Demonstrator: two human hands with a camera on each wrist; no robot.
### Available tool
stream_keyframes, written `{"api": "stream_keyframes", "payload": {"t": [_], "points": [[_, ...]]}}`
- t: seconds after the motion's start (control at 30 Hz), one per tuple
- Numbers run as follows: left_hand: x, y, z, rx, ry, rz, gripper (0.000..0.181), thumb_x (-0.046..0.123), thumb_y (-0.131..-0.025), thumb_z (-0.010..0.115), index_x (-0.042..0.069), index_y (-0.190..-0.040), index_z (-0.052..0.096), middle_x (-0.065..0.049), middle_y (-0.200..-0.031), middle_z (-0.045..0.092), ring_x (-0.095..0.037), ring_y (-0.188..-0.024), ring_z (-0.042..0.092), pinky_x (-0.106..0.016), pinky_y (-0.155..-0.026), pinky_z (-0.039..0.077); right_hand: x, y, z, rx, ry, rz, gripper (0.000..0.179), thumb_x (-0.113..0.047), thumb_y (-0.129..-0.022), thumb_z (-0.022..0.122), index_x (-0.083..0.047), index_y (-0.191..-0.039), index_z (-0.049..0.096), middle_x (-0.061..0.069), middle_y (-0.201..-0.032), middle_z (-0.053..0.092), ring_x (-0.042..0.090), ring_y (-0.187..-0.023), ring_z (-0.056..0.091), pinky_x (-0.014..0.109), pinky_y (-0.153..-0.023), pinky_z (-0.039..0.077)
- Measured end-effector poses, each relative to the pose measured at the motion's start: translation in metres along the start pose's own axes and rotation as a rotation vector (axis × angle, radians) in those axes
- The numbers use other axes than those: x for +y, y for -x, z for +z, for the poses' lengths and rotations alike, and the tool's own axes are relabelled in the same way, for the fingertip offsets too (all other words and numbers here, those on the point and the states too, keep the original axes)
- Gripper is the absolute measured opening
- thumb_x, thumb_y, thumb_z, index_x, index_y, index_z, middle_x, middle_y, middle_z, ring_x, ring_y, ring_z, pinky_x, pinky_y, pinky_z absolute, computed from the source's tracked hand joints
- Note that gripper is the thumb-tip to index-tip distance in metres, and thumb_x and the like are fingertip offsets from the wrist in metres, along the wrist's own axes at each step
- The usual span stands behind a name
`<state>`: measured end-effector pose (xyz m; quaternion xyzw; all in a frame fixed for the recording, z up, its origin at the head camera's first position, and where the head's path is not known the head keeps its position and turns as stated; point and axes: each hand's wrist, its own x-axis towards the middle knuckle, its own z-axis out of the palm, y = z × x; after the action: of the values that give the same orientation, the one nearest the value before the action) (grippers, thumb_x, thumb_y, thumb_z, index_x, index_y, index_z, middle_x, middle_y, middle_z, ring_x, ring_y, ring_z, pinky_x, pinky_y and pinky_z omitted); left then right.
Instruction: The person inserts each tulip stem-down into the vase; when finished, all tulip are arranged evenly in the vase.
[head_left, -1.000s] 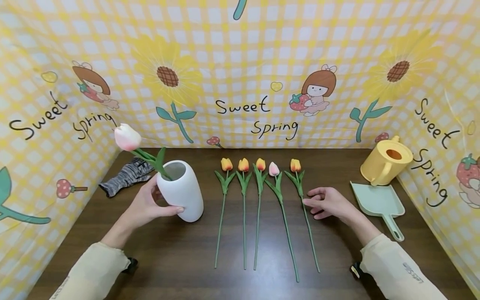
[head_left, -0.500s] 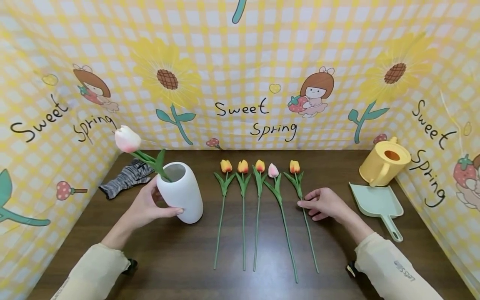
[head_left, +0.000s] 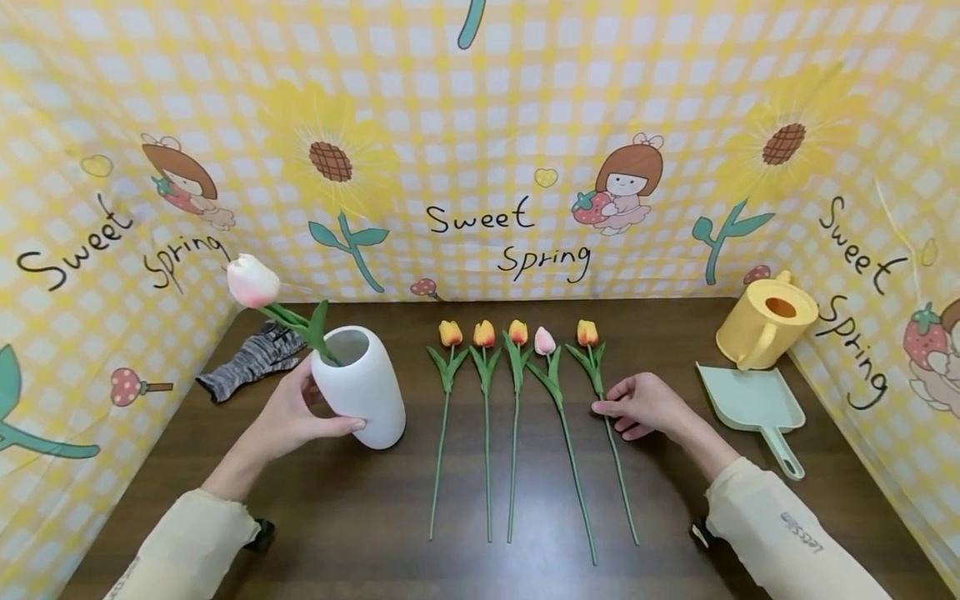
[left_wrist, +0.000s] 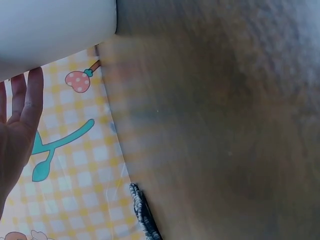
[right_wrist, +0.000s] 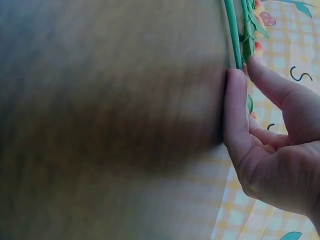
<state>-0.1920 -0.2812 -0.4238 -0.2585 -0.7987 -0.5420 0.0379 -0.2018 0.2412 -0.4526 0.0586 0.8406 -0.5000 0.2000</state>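
My left hand [head_left: 303, 408] holds a white vase [head_left: 363, 392], thumb across its front and fingers round its far left side. The vase's smooth wall [left_wrist: 50, 30] fills the top left of the left wrist view. A pale pink tulip [head_left: 253, 282] leans out of its mouth to the left. Five-odd stems apart, at the right end of a row of lying tulips, my right hand [head_left: 641, 408] pinches the green stem of an orange-yellow tulip [head_left: 587, 333] just below its leaves. In the right wrist view, thumb and fingertips of that hand [right_wrist: 280, 125] meet at the stem.
Left of that tulip lie a pink tulip [head_left: 545, 340] and three orange-yellow tulips [head_left: 483, 333]. A grey knitted glove [head_left: 251, 358] lies behind the vase. At the right are a yellow watering can [head_left: 750, 329] and a pale green dustpan [head_left: 753, 400]. Checked cloth [head_left: 480, 150] walls the table.
My right hand has moved slightly left and its thumb and fingers have closed on the rightmost tulip's stem. The left hand and vase stay in place.
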Motion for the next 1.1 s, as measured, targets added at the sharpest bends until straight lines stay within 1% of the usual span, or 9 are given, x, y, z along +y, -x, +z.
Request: {"api": "stream_keyframes", "payload": {"t": [0.17, 0.27, 0.5, 0.6, 0.93, 1.1], "points": [[-0.0015, -0.0019, 0.0000, -0.005, 0.001, 0.006, 0.092, -0.007, -0.064, 0.093, 0.011, -0.143, 0.049, -0.006, -0.123, 0.064, -0.018, -0.103, 0.068, -0.027, -0.084, 0.058, 0.0004, -0.0011, -0.0002, -0.001, 0.017, 0.002, 0.040, -0.024, -0.086, 0.084, 0.005, -0.105, 0.065, 0.009, -0.078, 0.068, 0.018, -0.061, 0.066, 0.036, -0.057, 0.061], [-0.0017, -0.0027, 0.0010, -0.004, 0.004, 0.008, 0.092, -0.007, -0.064, 0.093, 0.012, -0.143, 0.049, -0.007, -0.123, 0.064, -0.018, -0.104, 0.067, -0.027, -0.085, 0.058, 0.0002, -0.0021, 0.0003, 0.008, 0.022, 0.008, 0.035, -0.023, -0.086, 0.084, 0.004, -0.101, 0.067, 0.008, -0.076, 0.068, 0.018, -0.060, 0.066, 0.036, -0.056, 0.061], [-0.0020, -0.0017, 0.0011, 0.000, 0.011, 0.025, 0.093, -0.009, -0.063, 0.092, 0.010, -0.143, 0.049, -0.007, -0.124, 0.064, -0.017, -0.103, 0.068, -0.026, -0.084, 0.058, -0.0048, -0.0042, 0.0030, -0.019, 0.030, 0.012, 0.026, -0.019, -0.089, 0.081, 0.003, -0.095, 0.069, 0.007, -0.071, 0.065, 0.015, -0.058, 0.065, 0.034, -0.055, 0.060], [-0.0016, -0.0014, 0.0014, -0.001, 0.009, 0.026, 0.093, -0.008, -0.063, 0.092, 0.009, -0.144, 0.049, -0.008, -0.124, 0.064, -0.017, -0.104, 0.067, -0.026, -0.084, 0.058, -0.0064, -0.0037, 0.0037, -0.017, 0.030, 0.021, 0.023, -0.017, -0.090, 0.080, 0.002, -0.094, 0.068, 0.007, -0.070, 0.064, 0.015, -0.057, 0.064, 0.034, -0.054, 0.060], [-0.0007, 0.0010, 0.0001, 0.006, 0.006, 0.007, 0.093, -0.007, -0.063, 0.093, 0.011, -0.143, 0.049, -0.008, -0.125, 0.064, -0.018, -0.104, 0.067, -0.026, -0.085, 0.057, -0.0056, -0.0035, 0.0034, -0.048, 0.011, 0.020, 0.024, -0.016, -0.091, 0.078, 0.003, -0.098, 0.065, 0.006, -0.071, 0.065, 0.015, -0.057, 0.064, 0.033, -0.055, 0.060], [-0.0011, 0.0008, 0.0000, 0.010, 0.008, 0.003, 0.091, -0.007, -0.063, 0.093, 0.011, -0.142, 0.050, -0.008, -0.124, 0.064, -0.018, -0.104, 0.067, -0.025, -0.085, 0.057, -0.0026, -0.0031, -0.0004, -0.066, -0.075, 0.018, 0.028, -0.015, -0.092, 0.076, 0.004, -0.105, 0.060, 0.009, -0.078, 0.062, 0.018, -0.060, 0.066, 0.035, -0.056, 0.061]]}}
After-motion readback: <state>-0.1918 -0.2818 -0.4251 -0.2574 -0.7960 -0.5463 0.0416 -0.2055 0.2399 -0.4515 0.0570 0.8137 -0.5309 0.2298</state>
